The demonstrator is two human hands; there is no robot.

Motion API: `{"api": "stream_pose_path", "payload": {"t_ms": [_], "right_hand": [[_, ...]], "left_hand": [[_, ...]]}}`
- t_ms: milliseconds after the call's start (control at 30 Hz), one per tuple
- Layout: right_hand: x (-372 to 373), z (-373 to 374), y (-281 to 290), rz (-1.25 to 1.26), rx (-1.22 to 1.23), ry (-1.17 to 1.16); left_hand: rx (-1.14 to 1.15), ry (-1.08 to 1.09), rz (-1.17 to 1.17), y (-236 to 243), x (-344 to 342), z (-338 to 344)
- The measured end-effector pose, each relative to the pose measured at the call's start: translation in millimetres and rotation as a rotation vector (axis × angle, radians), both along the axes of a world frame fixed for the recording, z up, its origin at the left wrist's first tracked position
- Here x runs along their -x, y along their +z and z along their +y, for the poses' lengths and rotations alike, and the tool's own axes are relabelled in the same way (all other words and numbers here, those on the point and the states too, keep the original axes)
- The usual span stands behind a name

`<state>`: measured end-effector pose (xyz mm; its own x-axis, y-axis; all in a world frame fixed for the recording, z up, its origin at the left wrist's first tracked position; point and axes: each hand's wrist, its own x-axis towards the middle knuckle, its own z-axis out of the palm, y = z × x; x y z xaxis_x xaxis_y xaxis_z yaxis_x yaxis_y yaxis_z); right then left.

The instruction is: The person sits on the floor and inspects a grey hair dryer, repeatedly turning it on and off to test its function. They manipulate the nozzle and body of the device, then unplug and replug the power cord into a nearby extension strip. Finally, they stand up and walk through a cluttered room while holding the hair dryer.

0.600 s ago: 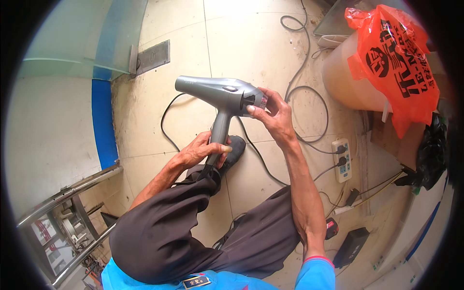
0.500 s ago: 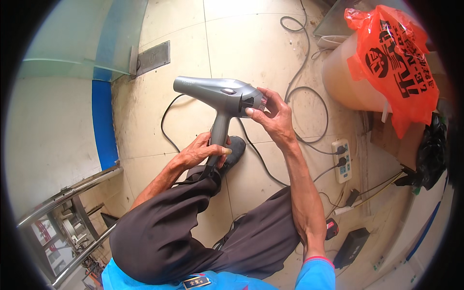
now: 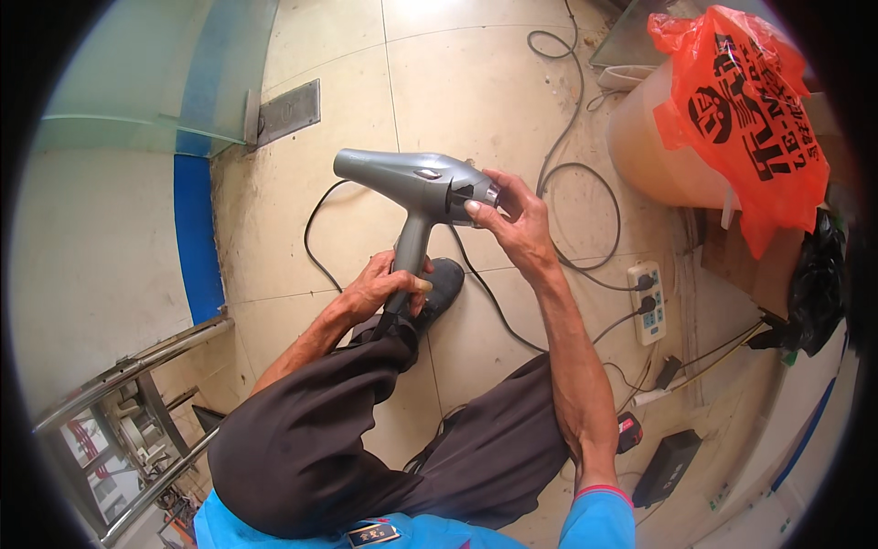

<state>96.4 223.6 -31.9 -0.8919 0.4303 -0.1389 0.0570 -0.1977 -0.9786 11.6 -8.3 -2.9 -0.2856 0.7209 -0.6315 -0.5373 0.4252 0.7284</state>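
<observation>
A grey hair dryer (image 3: 393, 174) is held sideways above the floor, nozzle pointing left, its dark cord hanging from the handle's lower end. My left hand (image 3: 389, 284) is closed round the handle, low over my dark trousers and shoe (image 3: 439, 293). My right hand (image 3: 517, 224) grips the rear end of the dryer, thumb on its side beside a dark gap or opening at the back; whether the part there is loose I cannot tell. My fingers partly hide that silver rear end.
A power strip (image 3: 647, 325) with two plugs and looping cords (image 3: 617, 210) lie at the right, near a bucket (image 3: 636, 146) under a red bag (image 3: 732, 110), a black bag (image 3: 814, 284) and a black box (image 3: 666, 467). Glass panels (image 3: 110, 82) and a metal frame (image 3: 137, 366) stand at the left.
The dryer's nozzle has dipped slightly. My right fingers at the rear end have shifted a little downward and left; both hands keep their holds.
</observation>
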Motion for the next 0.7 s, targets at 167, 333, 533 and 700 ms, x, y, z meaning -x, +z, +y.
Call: {"api": "stream_pose_path", "payload": {"t_ms": [167,333,533,700], "right_hand": [[0.7,0.3,-1.8,-0.065,0.03,-0.014],[1.1,-0.6,-2.1,-0.097,0.066,-0.012],[2.6,-1.9,-2.9,-0.124,0.076,-0.018],[2.3,-1.6,-2.9,-0.156,0.066,-0.008]], "left_hand": [[-0.01,0.025,-0.032,-2.4,0.5,0.5],[-0.006,0.035,-0.033,-0.9,-0.3,0.3],[-0.007,0.048,-0.04,-0.9,-1.0,-0.4],[-0.013,0.041,-0.048,-2.6,-0.4,-1.7]]}}
